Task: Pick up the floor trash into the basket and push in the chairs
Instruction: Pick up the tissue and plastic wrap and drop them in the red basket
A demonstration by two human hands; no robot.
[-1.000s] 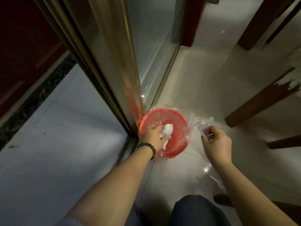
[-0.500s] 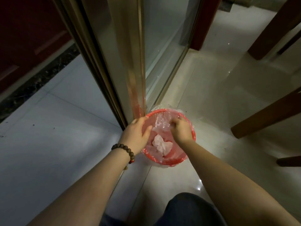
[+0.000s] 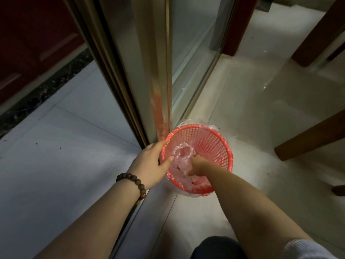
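Note:
A round red mesh basket (image 3: 211, 144) stands on the pale tile floor beside a sliding door frame. My left hand (image 3: 152, 163), with a bead bracelet on the wrist, grips the basket's near-left rim. My right hand (image 3: 197, 164) reaches down inside the basket, its fingers closed on crumpled clear plastic wrap (image 3: 182, 156). The plastic fills the basket's left part and hides what lies under it. More clear plastic shows around the basket's outer edge.
The gold sliding door frame (image 3: 158, 71) with glass rises just left of the basket. Brown wooden chair legs (image 3: 308, 139) stand to the right, another dark leg at the far right edge. A dark red post (image 3: 237, 25) is behind. My knee is at the bottom.
My left hand let a white paper wad drop into the basket and took the rim. My right hand carried the clear plastic from the floor into the basket and pushed it deeper.

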